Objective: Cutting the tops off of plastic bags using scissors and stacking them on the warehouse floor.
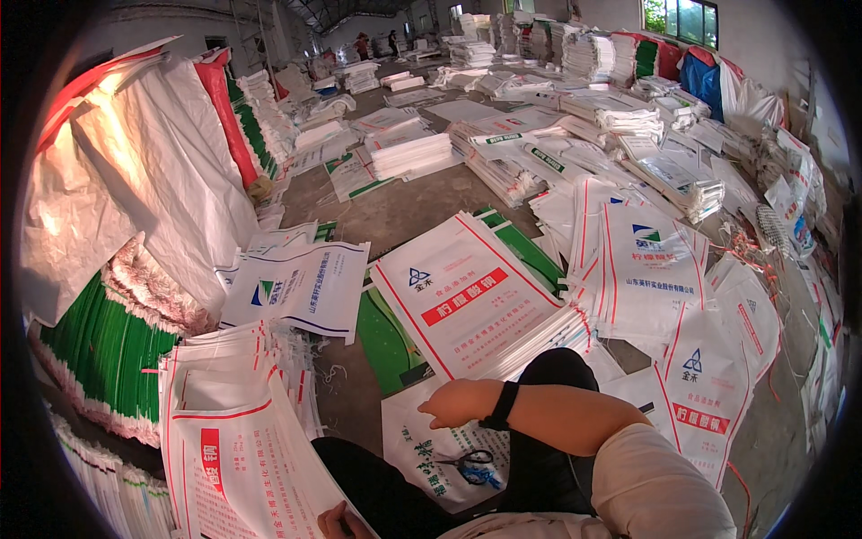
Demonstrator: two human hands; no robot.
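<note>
At the lower edge my left hand (pixel 341 521) is closed on the edge of a white woven sack (pixel 235 458) with red stripes and red print. The sack hangs over a stack on my left. My right hand (pixel 453 402), with a black band on its wrist, reaches across between my knees. Its fingers point left, loosely stretched, and nothing shows in them. Below it, scissors (pixel 474 469) with dark and blue handles lie on a white sack with green print (pixel 413 449). Just beyond stands a stack of red-striped white sacks (pixel 471 296).
Green sacks (pixel 382 337) lie under the middle stack. A blue-printed sack (pixel 301 283) lies at left, near green-and-white bundles (pixel 108 359). More printed sacks (pixel 651 269) spread on the right. Bundles (pixel 413 157) cover much of the floor farther off. Distant people (pixel 362 45) are at the back.
</note>
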